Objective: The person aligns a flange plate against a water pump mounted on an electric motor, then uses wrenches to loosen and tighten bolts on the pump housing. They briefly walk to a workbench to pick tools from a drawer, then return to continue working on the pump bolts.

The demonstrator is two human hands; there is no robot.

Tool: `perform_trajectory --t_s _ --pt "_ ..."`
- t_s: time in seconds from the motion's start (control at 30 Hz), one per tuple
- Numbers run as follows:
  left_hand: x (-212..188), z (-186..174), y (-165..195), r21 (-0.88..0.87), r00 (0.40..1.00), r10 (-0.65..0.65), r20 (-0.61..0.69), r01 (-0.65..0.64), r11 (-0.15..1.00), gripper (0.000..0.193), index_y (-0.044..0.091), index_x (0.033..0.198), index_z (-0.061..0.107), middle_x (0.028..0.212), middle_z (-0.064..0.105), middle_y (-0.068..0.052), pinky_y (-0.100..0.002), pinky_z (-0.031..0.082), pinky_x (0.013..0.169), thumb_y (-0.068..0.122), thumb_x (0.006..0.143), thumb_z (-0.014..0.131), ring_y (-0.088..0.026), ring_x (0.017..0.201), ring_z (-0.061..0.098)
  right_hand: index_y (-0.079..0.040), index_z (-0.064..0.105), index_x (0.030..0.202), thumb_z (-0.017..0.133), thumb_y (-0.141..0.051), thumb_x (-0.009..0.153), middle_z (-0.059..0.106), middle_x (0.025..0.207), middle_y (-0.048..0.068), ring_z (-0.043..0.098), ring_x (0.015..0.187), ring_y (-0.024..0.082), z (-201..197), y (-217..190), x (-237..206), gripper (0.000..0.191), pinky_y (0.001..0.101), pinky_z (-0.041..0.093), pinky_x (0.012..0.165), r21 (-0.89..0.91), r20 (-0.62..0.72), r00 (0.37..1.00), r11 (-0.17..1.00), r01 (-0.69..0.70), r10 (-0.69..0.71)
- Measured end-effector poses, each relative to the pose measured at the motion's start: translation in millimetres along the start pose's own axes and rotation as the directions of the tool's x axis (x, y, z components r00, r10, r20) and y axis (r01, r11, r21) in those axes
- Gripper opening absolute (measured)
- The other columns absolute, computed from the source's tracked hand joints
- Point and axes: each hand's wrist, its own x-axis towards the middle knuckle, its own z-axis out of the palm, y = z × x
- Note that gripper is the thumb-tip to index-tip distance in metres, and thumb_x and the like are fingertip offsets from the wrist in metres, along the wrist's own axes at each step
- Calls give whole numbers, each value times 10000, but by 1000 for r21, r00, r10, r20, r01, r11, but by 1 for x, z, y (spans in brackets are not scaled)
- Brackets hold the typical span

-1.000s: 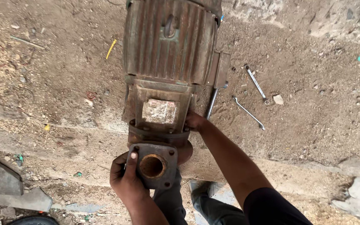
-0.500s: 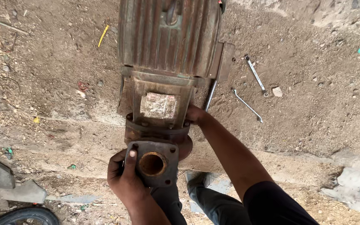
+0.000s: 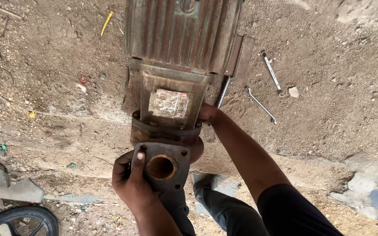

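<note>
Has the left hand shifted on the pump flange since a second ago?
No. The left hand still grips the left edge of the rusty flange, thumb beside the same corner bolt hole. Only the camera moved; the spanners slid in frame with everything else.

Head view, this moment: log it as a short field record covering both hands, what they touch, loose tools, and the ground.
Main thing: rusty ribbed motor pump lying on dirt
Left hand: left hand grips the square flange with the round opening, thumb on its face
Right hand: right hand reaches to the pump's right side, fingers hidden behind the housing
Loose tools: two spanners on the ground to the right, untouched
Ground: dirt ground with pebbles, yellow scrap upper left, tyre at lower left corner
</note>
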Motion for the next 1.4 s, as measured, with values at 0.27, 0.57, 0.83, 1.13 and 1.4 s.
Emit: perform_trajectory --t_s 0.27,0.57,0.83,1.13,1.4 --pt "-3 2 1 -5 999 -23 -27 23 1000 96 -39 979 693 937 736 -125 -274 568 769 -5 909 749 -150 825 675 41 720 1050 636 -114 1002 749 919 186 762 788 266 2 5 -4 182 400 650 686 213 100 992 976 52 -75" --pt "-3 6 4 24 999 -13 -35 14 1000 102 -38 981 700 945 744 -125 -272 582 795 -19 894 749 -152 839 691 44 702 1169 626 -91 996 761 988 168 758 849 251 8 -6 -3 233 404 644 729 -104 -20 1000 995 11 -13" --pt "-3 7 6 5 1000 -14 -28 14 1000 97 -39 978 706 937 747 -127 -272 586 790 -19 895 751 -153 834 695 -74 673 1195 643 -98 948 717 838 138 730 708 241 10 -1 -10 250 391 619 616 219 4 993 969 111 -115" --pt "-2 4 3 -15 1000 -2 -7 2 1000 107 -43 988 699 951 749 -133 -266 587 792 -25 898 753 -149 840 697 14 695 1048 707 -109 921 721 799 158 740 669 257 9 -9 -8 177 390 619 544 79 -35 999 997 15 -12" --pt "-2 4 1 -43 1000 -20 -16 19 999 112 -44 990 695 947 748 -139 -282 603 791 -25 893 748 -159 841 709 52 694 1018 752 -115 948 727 791 158 728 652 219 10 -12 -13 191 346 586 517 57 24 999 998 -26 25"
